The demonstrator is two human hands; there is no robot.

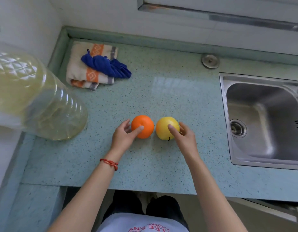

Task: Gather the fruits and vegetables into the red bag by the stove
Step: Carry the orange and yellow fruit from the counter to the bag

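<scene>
An orange (143,125) and a yellow apple (165,127) lie side by side on the pale green speckled countertop (161,164), near its middle. My left hand (124,137) wraps around the orange from the left, thumb on top and fingers behind it. My right hand (182,137) clasps the yellow apple from the right, thumb on top. Both fruits still rest on the counter. Neither the red bag nor the stove is in view.
A large clear plastic bottle of yellowish liquid (32,97) stands at the left. A folded striped towel (93,66) with a blue cloth (108,65) on it lies at the back. A steel sink (265,121) is set in on the right.
</scene>
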